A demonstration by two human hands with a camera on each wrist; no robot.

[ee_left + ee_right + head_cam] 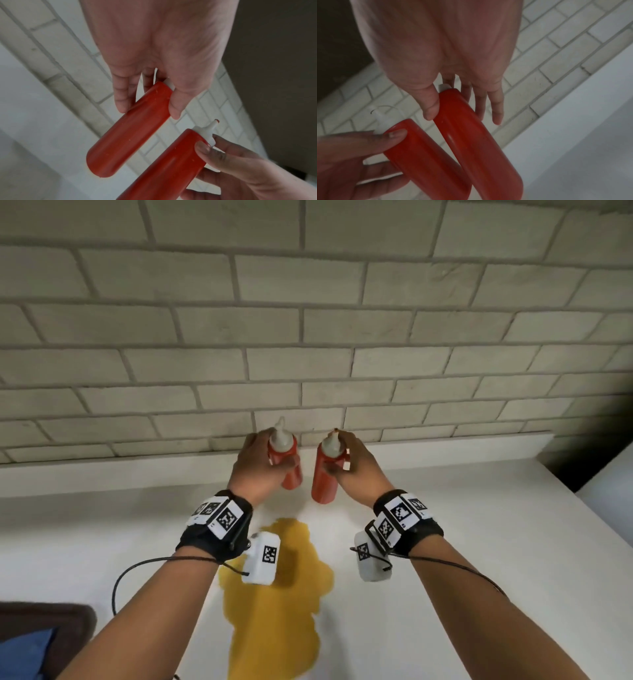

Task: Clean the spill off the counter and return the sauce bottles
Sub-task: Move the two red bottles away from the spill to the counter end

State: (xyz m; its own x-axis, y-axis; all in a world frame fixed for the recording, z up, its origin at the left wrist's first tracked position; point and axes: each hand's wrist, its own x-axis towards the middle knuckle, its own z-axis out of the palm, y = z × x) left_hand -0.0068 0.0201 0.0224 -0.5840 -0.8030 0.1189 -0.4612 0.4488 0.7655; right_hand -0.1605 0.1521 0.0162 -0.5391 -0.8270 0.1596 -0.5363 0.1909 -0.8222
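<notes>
Left hand [261, 465] grips left sauce bottle [287, 460]; right hand [352, 465] grips right sauce bottle [325, 474]. Both upright, long axes vertical, side by side nr far wall [308, 337]. Yellow spill [274, 604] lies on counter [479, 542], nearer than bottles, btwn forearms; left arm closer.

A wall of pale grey-beige bricks [308, 337] laid in staggered courses with darker mortar lines rises in front of me, filling the upper half of the head view. At its foot a low white ledge [137, 470] runs along the back of the white desk [479, 542], which spreads smooth and matte below. To my right the brickwork ends at a dark, shadowed opening [596, 446]. At lower left sits a dark brown edge [51, 618] with something blue [24, 652] inside it. The light is soft and even.
</notes>
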